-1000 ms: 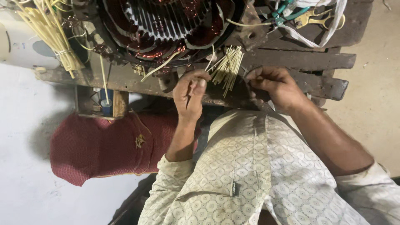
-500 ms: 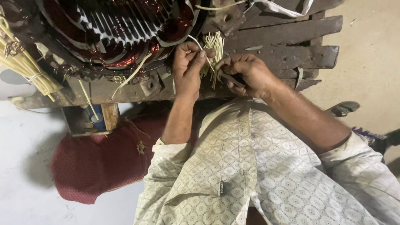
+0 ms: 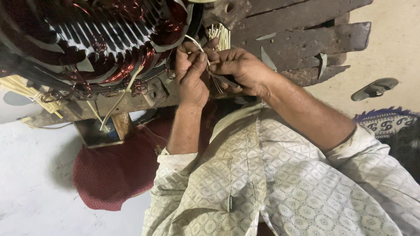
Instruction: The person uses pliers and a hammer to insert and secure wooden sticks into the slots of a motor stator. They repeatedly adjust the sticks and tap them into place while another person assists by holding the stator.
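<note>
1. Sticks [image 3: 222,37], a small bundle of thin pale ones, are sitting right between the two hands, fanning upward just beside the edge of the big motor stator [image 3: 100,43].
2. Left hand [image 3: 191,76] is curling up with its fingertips pressed together, pinching a thin white strand [image 3: 194,43] that is arcing over from the stator's rim.
3. Right hand [image 3: 240,70] is closing around the lower end of the sticks, fingers folded in and thumb pointing toward the left hand; the two hands are touching at the fingertips.
4. Copper windings [image 3: 131,65] are looping around the stator's dark slotted core, and pale strips are poking out of it lower down.
5. Another bundle of pale sticks [image 3: 26,89] is lying off at the left edge, well apart from the hands.
6. Worn wooden planks [image 3: 306,39] are running behind the right hand, bearing the stator's frame.
7. Dark red cloth [image 3: 118,170] is spreading over the pale floor below the left forearm.
8. Off to the right, a sandal [image 3: 375,88] is lying on the floor near a patterned mat [image 3: 385,122].
9. Both sleeves are showing the same light patterned shirt [image 3: 271,183].
</note>
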`<state>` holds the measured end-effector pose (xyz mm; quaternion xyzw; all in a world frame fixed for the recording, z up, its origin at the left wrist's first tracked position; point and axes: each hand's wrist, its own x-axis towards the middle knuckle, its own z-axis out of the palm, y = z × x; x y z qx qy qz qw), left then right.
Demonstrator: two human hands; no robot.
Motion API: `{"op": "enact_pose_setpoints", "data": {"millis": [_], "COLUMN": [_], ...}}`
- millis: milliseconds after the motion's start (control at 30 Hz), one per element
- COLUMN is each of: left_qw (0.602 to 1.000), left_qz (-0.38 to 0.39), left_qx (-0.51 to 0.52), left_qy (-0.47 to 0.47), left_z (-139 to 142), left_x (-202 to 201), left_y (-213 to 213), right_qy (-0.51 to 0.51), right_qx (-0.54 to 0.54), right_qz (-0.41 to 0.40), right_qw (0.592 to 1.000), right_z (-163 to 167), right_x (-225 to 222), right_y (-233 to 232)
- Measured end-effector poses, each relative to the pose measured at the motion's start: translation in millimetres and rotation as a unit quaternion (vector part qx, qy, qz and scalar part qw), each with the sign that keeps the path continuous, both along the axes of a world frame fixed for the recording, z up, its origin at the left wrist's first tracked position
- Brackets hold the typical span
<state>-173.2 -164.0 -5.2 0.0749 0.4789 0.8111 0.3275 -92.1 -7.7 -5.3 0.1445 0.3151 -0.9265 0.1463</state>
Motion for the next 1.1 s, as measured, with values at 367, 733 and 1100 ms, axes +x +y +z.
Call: {"op": "enact_pose_setpoints", "data": {"millis": [367, 733, 1100], "left_qw": [0.999, 0.999, 0.982], "left_qz": [-0.012, 0.001, 0.118], "left_qx": [0.037, -0.023, -0.086], "left_qy": [-0.017, 0.047, 0.116], "left_z": [-1, -16, -16], "left_x": [-1, -4, 5], "left_y": [3, -2, 41], "right_qy": [-0.036, -0.096, -0.053], "right_qx": [0.131, 0.340, 0.355], "right_qz": [0.045, 0.124, -0.107], "right_qw": [0.990, 0.927, 0.927], "right_z": [-19, -5, -33], "right_x": [50, 22, 77], "right_y": [23, -1, 97]}}
